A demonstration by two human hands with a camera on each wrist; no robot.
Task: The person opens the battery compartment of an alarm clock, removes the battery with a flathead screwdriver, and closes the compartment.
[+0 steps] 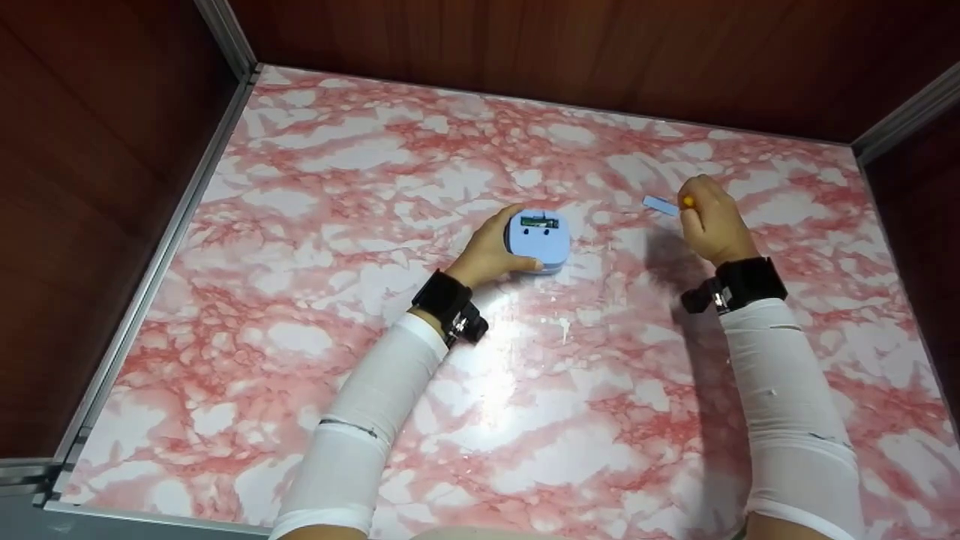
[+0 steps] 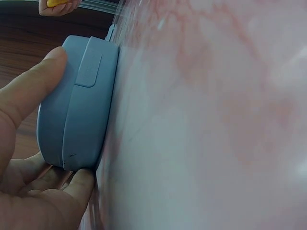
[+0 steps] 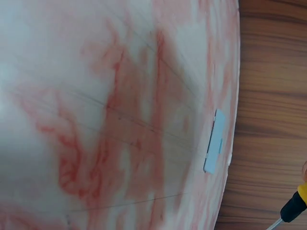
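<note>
A light-blue rounded box-shaped device is on the table, its top showing a slot with green inside and two dark holes below. My left hand grips it from the left, thumb on the near side; the left wrist view shows the thumb and fingertips around the blue casing. Farther right, my right hand holds a screwdriver with a yellow and black handle, raised above the table. Just left of that hand lies a small flat blue cover, apart from the device.
The table has a red-and-white marbled surface. Dark brown wood panels stand along its back and sides, with metal strips at the edges. Each wrist wears a black strap with a small camera.
</note>
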